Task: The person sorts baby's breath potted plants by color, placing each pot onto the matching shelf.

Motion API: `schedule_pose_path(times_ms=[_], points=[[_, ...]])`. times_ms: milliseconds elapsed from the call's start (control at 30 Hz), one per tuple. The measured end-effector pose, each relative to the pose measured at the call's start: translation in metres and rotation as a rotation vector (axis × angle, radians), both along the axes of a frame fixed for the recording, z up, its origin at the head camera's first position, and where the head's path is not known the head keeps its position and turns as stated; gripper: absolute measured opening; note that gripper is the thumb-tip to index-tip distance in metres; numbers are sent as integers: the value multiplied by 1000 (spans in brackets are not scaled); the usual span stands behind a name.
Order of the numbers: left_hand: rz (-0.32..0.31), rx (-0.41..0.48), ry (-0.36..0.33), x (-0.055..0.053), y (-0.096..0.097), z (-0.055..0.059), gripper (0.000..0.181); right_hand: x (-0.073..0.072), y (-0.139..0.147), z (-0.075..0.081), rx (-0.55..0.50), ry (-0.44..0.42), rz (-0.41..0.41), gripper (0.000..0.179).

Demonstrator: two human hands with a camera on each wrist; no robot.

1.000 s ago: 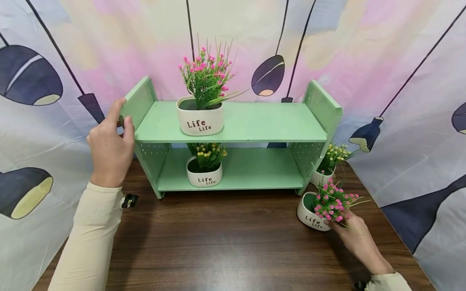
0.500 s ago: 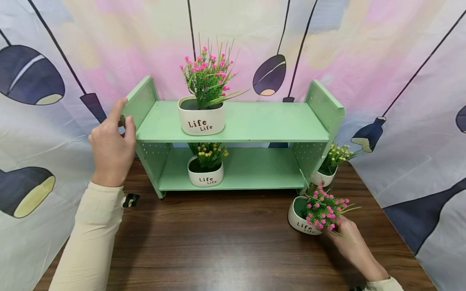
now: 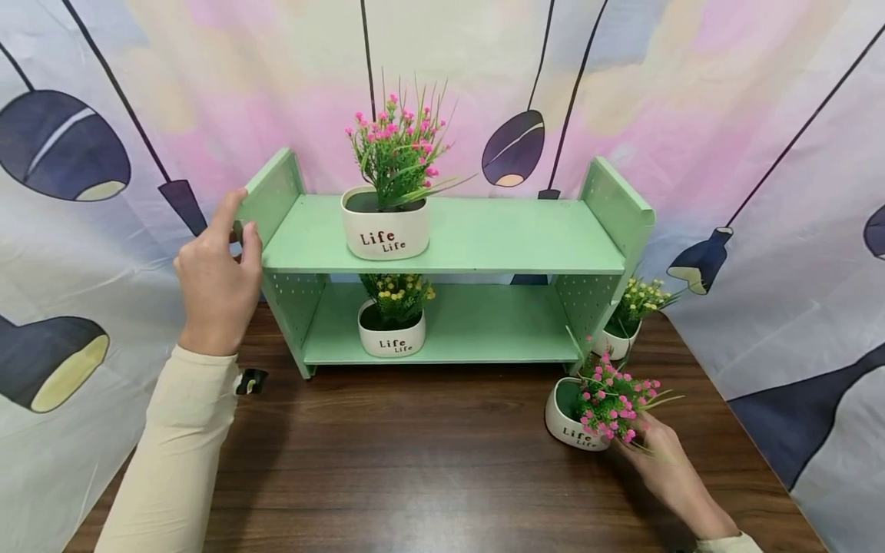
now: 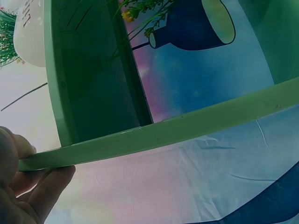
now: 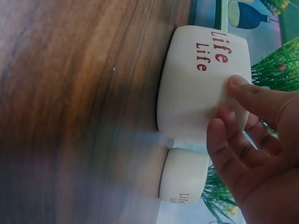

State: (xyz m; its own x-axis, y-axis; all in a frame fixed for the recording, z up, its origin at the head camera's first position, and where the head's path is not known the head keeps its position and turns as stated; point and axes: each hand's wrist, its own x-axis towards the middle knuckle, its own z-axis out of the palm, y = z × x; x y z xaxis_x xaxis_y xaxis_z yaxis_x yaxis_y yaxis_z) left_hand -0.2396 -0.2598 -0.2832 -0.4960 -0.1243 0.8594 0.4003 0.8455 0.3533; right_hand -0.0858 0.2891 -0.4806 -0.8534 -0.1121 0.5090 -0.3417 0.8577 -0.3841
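- My right hand [image 3: 667, 453] pinches one end of a front pot [image 3: 572, 430], thumb against its lettered face and fingers curled at the end.
- That front pot stands on the desk [image 3: 429, 453], nearer the right edge than the left, just in front of the shelf [image 3: 512, 234]; it is white and carries pink flowers [image 3: 611, 399].
- My left hand [image 3: 221, 280] pinches the shelf's left side board [image 3: 273, 192], its thumb and fingers on opposite faces.
- I see the green shelf standing toward the desk's far edge.
- A top pot [image 3: 386, 234] with pink blooms sits left of centre on the upper level.
- A lower pot [image 3: 391, 340] with yellow blooms stands directly beneath, on the bottom level.
- Near the desk's far right corner I have a corner pot [image 3: 618, 343], also yellow-flowered, beside the shelf.
- Behind everything hangs a curtain [image 3: 442, 46] printed with lamps.
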Motion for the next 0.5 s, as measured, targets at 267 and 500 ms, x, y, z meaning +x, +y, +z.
schedule_pose_path(times_ms=[267, 500], points=[[3, 4, 1, 1, -1, -2, 38, 3, -8, 7, -21, -57, -38, 37], [1, 11, -7, 0, 0, -1, 39, 5, -14, 30, -5, -10, -33, 39]])
